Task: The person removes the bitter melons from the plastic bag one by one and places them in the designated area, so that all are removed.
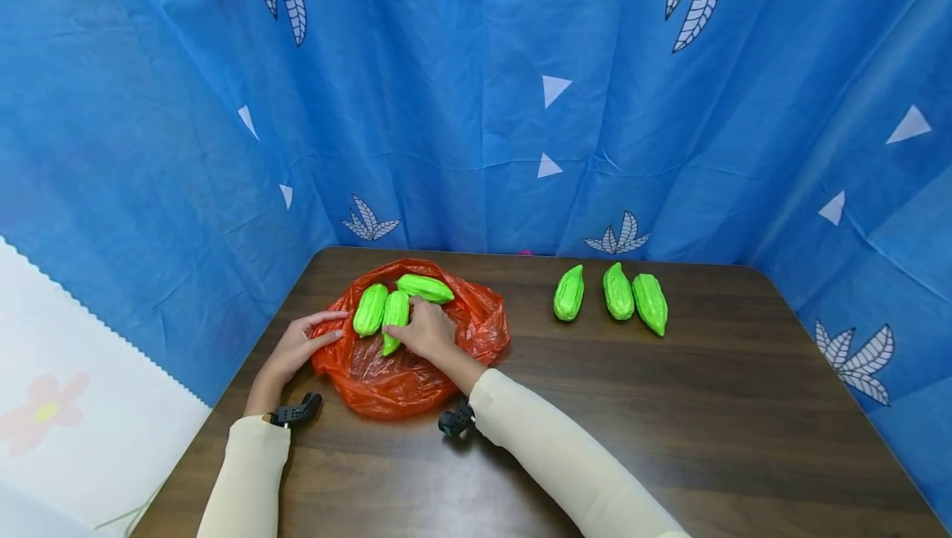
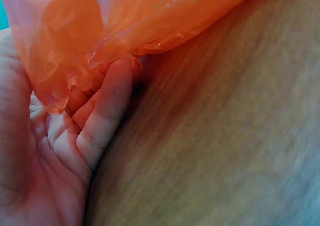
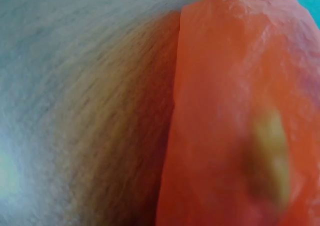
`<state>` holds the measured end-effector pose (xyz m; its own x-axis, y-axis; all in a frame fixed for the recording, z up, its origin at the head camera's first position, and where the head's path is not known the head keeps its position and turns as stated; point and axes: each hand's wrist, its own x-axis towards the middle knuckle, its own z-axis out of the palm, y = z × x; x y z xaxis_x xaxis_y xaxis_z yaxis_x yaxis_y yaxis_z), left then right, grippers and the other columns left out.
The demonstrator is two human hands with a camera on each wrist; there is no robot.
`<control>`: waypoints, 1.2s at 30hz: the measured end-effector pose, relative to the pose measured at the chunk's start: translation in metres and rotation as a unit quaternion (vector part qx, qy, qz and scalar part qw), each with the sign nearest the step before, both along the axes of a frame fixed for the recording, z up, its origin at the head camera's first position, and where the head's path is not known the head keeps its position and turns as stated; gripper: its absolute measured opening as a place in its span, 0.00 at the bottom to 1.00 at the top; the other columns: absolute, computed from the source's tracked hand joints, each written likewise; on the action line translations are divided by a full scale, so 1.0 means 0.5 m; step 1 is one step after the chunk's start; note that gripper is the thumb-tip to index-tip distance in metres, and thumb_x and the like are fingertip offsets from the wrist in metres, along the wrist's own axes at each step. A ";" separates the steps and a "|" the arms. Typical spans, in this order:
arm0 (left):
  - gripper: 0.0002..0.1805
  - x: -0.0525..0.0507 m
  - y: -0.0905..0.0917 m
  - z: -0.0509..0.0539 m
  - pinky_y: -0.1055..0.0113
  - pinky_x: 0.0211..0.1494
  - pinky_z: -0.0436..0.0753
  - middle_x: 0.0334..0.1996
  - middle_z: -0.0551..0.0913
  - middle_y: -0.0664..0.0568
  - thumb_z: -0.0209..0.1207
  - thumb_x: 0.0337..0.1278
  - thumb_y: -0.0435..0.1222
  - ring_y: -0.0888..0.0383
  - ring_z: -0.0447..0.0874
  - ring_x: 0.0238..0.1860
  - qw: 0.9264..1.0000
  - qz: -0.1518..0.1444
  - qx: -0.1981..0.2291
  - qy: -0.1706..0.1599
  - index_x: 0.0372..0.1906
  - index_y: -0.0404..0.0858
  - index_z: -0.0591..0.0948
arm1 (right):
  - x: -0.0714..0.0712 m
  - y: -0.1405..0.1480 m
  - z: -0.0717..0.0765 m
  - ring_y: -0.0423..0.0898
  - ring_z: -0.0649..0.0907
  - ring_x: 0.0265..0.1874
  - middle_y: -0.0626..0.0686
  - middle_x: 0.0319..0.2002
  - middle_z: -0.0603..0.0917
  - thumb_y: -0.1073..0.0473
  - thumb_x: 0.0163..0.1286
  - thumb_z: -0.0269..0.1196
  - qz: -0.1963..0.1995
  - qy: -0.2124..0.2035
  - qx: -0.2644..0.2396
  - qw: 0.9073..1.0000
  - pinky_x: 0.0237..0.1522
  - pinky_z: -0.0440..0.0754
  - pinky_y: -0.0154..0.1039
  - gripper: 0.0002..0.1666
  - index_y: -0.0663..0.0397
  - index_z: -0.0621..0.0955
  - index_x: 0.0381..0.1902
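A red plastic bag [image 1: 402,389] lies spread at the table's left, with three green ridged vegetables in its opening. My right hand [image 1: 431,330] reaches into the bag and holds the middle vegetable [image 1: 397,311] between thumb and fingers. Beside it are another vegetable [image 1: 370,310] on the left and one [image 1: 425,288] behind. My left hand [image 1: 294,345] is at the bag's left edge; in the left wrist view the hand [image 2: 65,141] has the film [image 2: 70,41] between its thumb and fingers. The right wrist view shows the bag's side [image 3: 220,111], with the right hand's fingers hidden.
Three more green vegetables [image 1: 568,293] [image 1: 618,292] [image 1: 650,304] lie on the brown table [image 1: 729,406], right of the bag. A blue curtain [image 1: 446,108] hangs behind the table, and a white cloth [image 1: 67,406] is at the left.
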<state>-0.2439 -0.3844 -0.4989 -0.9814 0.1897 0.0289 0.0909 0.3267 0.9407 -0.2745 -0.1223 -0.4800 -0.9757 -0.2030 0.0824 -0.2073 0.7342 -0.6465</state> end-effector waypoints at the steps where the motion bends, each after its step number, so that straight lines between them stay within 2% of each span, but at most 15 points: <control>1: 0.26 0.003 0.002 0.005 0.65 0.43 0.87 0.65 0.71 0.25 0.60 0.71 0.33 0.61 0.88 0.40 1.000 -0.002 -0.001 0.000 0.69 0.26 0.72 | 0.000 -0.001 0.000 0.49 0.85 0.49 0.49 0.49 0.88 0.37 0.59 0.74 -0.001 -0.002 -0.002 1.000 0.48 0.83 0.50 0.40 0.49 0.79 0.64; 8: 0.26 0.005 0.004 0.011 0.66 0.43 0.87 0.67 0.70 0.26 0.60 0.70 0.33 0.63 0.87 0.41 1.000 -0.005 0.001 0.004 0.68 0.26 0.73 | -0.001 -0.007 0.000 0.50 0.84 0.53 0.49 0.54 0.86 0.40 0.60 0.74 -0.010 -0.017 -0.015 1.000 0.53 0.80 0.54 0.42 0.48 0.76 0.69; 19: 0.26 0.004 0.003 0.010 0.66 0.42 0.87 0.66 0.70 0.26 0.60 0.70 0.32 0.62 0.88 0.39 1.000 -0.002 0.008 0.000 0.68 0.26 0.73 | -0.002 -0.010 0.000 0.50 0.84 0.51 0.49 0.53 0.87 0.43 0.59 0.74 -0.015 -0.031 -0.033 0.999 0.55 0.78 0.56 0.43 0.47 0.75 0.70; 23: 0.26 0.004 0.003 0.009 0.66 0.42 0.87 0.66 0.70 0.26 0.60 0.70 0.32 0.62 0.88 0.40 1.000 -0.003 0.009 0.001 0.68 0.26 0.73 | -0.002 -0.008 0.001 0.49 0.84 0.50 0.49 0.50 0.87 0.44 0.60 0.74 -0.010 -0.034 -0.042 0.998 0.54 0.79 0.54 0.43 0.48 0.74 0.71; 28: 0.26 0.003 0.002 0.010 0.66 0.42 0.87 0.66 0.71 0.27 0.61 0.70 0.33 0.62 0.87 0.40 1.000 0.002 0.001 0.001 0.68 0.27 0.74 | -0.007 -0.001 -0.004 0.47 0.85 0.46 0.51 0.46 0.88 0.51 0.59 0.76 -0.001 -0.032 -0.098 0.995 0.50 0.81 0.48 0.42 0.53 0.75 0.69; 31: 0.26 0.004 0.002 0.011 0.65 0.42 0.87 0.65 0.72 0.27 0.61 0.70 0.33 0.61 0.88 0.39 1.000 0.005 0.001 -0.001 0.68 0.27 0.74 | -0.012 0.005 -0.008 0.49 0.85 0.46 0.54 0.45 0.87 0.56 0.57 0.77 0.010 -0.028 -0.150 0.988 0.47 0.83 0.44 0.40 0.57 0.77 0.68; 36: 0.26 0.006 0.004 0.011 0.64 0.41 0.87 0.64 0.72 0.26 0.61 0.70 0.33 0.60 0.88 0.38 1.000 0.004 0.007 -0.004 0.68 0.27 0.73 | -0.016 0.019 -0.016 0.50 0.84 0.44 0.56 0.45 0.86 0.61 0.58 0.76 0.025 -0.039 -0.211 0.976 0.41 0.83 0.39 0.37 0.56 0.79 0.66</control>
<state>-0.2407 -0.3826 -0.4935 -0.9832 0.1810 0.0245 0.0814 0.3138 0.9460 -0.2826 -0.1127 -0.4879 -0.9719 -0.2153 0.0954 -0.1748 0.3887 -0.9046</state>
